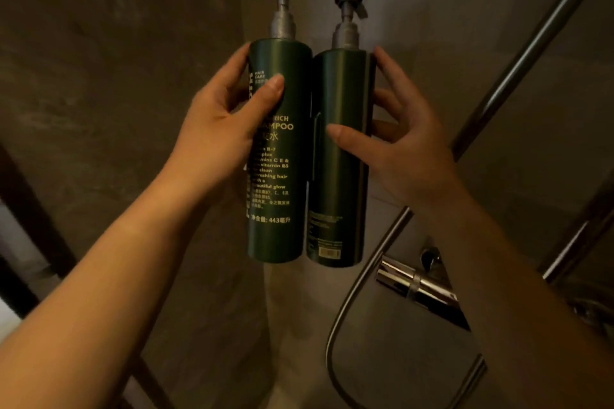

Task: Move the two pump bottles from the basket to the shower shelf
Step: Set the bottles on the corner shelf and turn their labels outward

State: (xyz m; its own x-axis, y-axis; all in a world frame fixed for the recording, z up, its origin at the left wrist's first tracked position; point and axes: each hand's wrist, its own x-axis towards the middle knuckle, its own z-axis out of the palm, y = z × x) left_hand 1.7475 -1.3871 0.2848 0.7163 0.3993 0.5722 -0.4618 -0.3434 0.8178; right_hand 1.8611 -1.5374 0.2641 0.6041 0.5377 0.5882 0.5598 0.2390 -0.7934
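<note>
Two tall dark green pump bottles with grey pumps are held up side by side in front of the shower corner, touching each other. My left hand (219, 123) grips the left bottle (282, 209), which shows pale shampoo lettering, with the thumb across its front. My right hand (402, 143) grips the right bottle (335, 202), whose back label faces me. Both bottles are upright in the air, above the tap. Neither the basket nor the shower shelf is in view.
A chrome shower mixer (418, 289) is fixed to the wall below right of the bottles. A metal shower hose (349, 302) loops down from it. A slanted metal rail (531, 50) crosses the upper right. Grey stone walls meet in a corner behind the bottles.
</note>
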